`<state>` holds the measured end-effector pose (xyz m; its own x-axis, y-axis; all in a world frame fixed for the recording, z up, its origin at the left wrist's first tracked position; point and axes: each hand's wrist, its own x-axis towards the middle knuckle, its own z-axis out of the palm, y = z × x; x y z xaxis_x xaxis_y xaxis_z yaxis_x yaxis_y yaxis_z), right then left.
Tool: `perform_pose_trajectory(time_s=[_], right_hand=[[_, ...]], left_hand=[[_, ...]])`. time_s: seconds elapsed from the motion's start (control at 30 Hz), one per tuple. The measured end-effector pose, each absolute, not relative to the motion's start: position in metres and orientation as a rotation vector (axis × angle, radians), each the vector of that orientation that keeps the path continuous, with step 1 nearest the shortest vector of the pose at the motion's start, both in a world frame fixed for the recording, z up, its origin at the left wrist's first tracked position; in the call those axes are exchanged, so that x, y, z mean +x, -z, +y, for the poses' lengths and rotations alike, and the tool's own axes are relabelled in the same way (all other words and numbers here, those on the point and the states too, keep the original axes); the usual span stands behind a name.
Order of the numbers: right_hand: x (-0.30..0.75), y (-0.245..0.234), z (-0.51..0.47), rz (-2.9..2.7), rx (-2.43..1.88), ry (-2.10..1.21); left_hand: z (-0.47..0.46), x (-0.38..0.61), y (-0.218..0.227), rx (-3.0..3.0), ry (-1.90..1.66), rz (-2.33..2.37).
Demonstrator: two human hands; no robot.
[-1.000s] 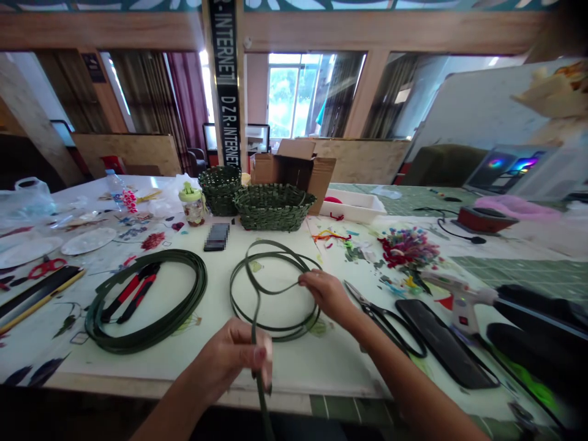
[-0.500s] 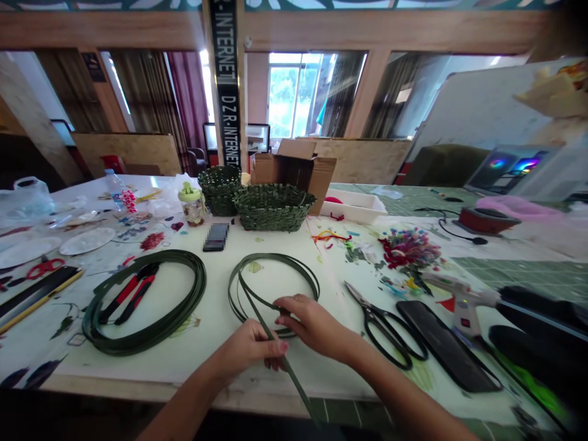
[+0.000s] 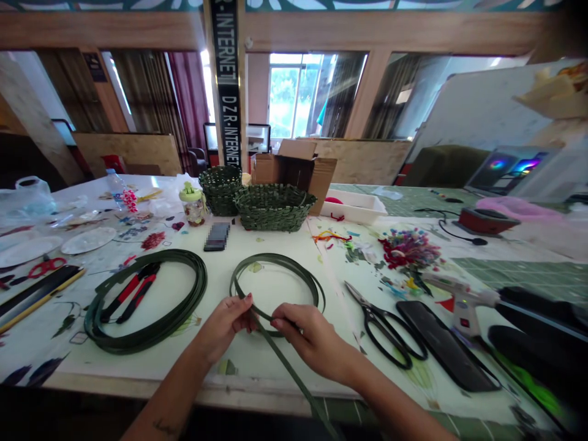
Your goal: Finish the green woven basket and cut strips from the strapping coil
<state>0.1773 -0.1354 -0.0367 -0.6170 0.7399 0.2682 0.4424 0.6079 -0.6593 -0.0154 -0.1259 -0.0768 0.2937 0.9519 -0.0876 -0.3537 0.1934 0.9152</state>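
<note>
We could pass a hand over the pale tabletop (image 3: 335, 288) between the green strip hoop (image 3: 275, 256) and the black-handled scissors (image 3: 386, 327), up to the woven basket (image 3: 274, 211), which blocks the way ahead. Past the left hand (image 3: 225, 331), the larger coil (image 3: 142, 340) and red-handled pliers (image 3: 133, 291) lie in our path — past the right hand (image 3: 315, 343), the scissors do.

Head-worn camera looks forward and down, close over the left hand (image 3: 224, 327) and right hand (image 3: 315, 340), across a long white-covered craft table (image 3: 138, 367) toward a bright glazed window (image 3: 294, 92).
</note>
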Motion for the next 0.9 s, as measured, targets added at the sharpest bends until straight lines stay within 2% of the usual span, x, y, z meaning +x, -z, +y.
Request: perform_pose_trajectory(time_s=[0.27,0.37,0.57,0.73,0.9], right_hand=[[0.178,0.030,-0.148,-2.302,-1.040,-0.864],[0.180,0.030,-0.145,-2.367,-0.956,-0.858],[0.189,0.049,-0.113,-2.476,-0.779,-0.531],[0.214,0.079,-0.063,-2.347,-1.020,-0.256],[0.240,0.089,-0.011,-2.280,-1.132,-0.176]], left_hand=[[-0.130,-0.019,0.078,1.045,-0.989,0.782],[-0.136,-0.017,0.075,1.110,-0.955,0.802],[-0.144,-0.007,0.065,1.020,-0.951,0.818],[-0.162,-0.014,0.054,1.059,-0.816,0.630],[-0.188,-0.002,0.041,1.314,-0.556,0.560]])
